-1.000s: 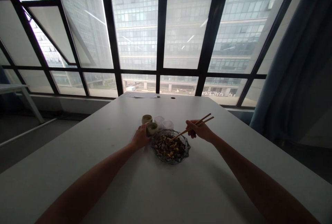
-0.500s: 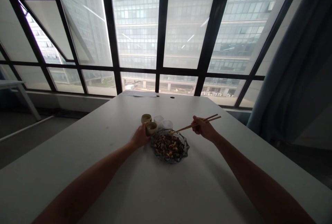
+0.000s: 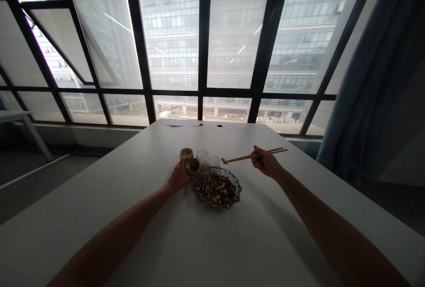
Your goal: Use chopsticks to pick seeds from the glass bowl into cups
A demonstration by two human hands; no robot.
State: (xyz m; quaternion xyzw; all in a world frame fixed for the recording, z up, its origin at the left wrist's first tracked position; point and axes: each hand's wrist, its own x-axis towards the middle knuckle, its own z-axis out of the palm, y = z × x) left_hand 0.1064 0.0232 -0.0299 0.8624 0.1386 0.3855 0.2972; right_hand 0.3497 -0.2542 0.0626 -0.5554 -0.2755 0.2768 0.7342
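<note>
A round olive-brown cup (image 3: 192, 166) is clasped by the left grip (image 3: 178, 176) — slim wooden chopsticks (image 3: 239, 159) (yellowish morsel (image 3: 224, 161) at the tips) are pinched by the right grip (image 3: 265, 163)

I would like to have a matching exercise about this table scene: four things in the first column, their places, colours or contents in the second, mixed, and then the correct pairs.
Column 1
1. Chopsticks
2. Nearer cup
3. Glass bowl
4. Curtain

Column 2
A. Filled with small mixed brown and yellowish pieces
B. Blue, hanging beside the windows
C. In the right hand
D. In the left hand

Pairs: 1-C, 2-D, 3-A, 4-B
</note>
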